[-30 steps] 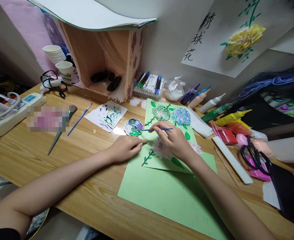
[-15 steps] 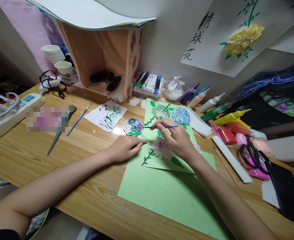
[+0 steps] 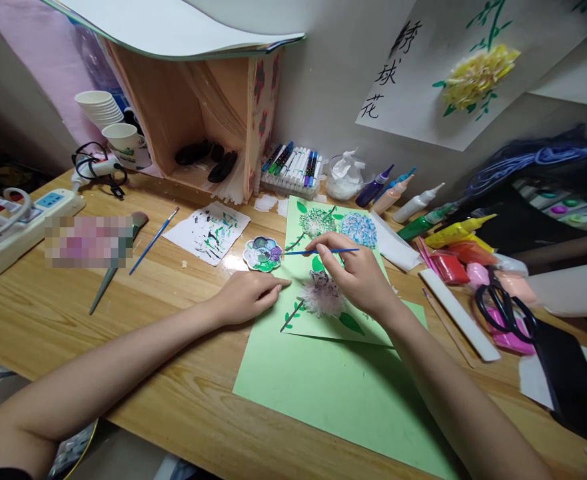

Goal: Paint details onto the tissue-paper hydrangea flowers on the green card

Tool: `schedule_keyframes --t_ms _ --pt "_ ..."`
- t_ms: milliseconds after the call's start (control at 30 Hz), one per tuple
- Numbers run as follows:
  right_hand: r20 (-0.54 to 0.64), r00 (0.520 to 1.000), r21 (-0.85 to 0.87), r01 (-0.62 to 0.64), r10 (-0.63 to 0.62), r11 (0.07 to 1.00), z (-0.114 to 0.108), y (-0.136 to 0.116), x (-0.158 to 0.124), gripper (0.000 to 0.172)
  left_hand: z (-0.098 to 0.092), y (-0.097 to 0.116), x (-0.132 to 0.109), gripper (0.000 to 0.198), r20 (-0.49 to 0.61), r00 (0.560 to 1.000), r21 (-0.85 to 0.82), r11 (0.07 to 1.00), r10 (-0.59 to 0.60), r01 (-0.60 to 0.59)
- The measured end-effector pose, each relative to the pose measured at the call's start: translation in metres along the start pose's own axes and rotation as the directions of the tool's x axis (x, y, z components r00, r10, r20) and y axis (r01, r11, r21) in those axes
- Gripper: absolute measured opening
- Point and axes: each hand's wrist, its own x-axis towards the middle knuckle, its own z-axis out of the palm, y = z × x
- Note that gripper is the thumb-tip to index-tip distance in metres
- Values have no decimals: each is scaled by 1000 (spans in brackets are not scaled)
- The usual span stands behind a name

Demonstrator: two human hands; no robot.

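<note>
My right hand [image 3: 356, 273] pinches a thin blue paintbrush [image 3: 340, 251] held nearly level, its tip at the purple well of a small flower-shaped palette [image 3: 262, 255]. Below the palette rests my left hand [image 3: 247, 297], index finger stretched out onto the left edge of a green card [image 3: 333, 267]. That hand holds nothing. Fluffy flowers stand on the card: a green-white one [image 3: 318, 221], a blue one [image 3: 358, 231] and a pale one with purple-tipped petals [image 3: 320, 294], partly behind my right hand. Painted leaves and stems surround them. A larger green sheet [image 3: 318, 393] lies underneath.
Left of the palette lie a paint-smeared paper [image 3: 207, 233], another blue brush [image 3: 153, 241] and a wide brush [image 3: 104, 290]. A marker box [image 3: 293, 175] stands behind. Paint bottles [image 3: 426, 225], scissors [image 3: 506, 313] and a white bar [image 3: 460, 317] are on the right.
The view has shifted slightly, so the scene sits a little further left. My right hand has moved slightly right relative to the card; the brush tip stays at the palette.
</note>
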Motion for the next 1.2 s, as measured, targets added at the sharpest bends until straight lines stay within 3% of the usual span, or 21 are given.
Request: schedule_keyframes --t_ms 867,1067,1200 --pt "65 998 -39 11 -9 999 0 1 -1 20 1 -1 -1 36 -3 1000 10 1000 10 -10" --pt "10 1000 -37 29 -28 999 -3 -1 0 23 0 -1 -1 36 3 1000 6 1000 4 -4" --pt "-44 999 39 26 -24 999 -19 -1 0 26 0 -1 -1 36 5 1000 13 1000 16 -16"
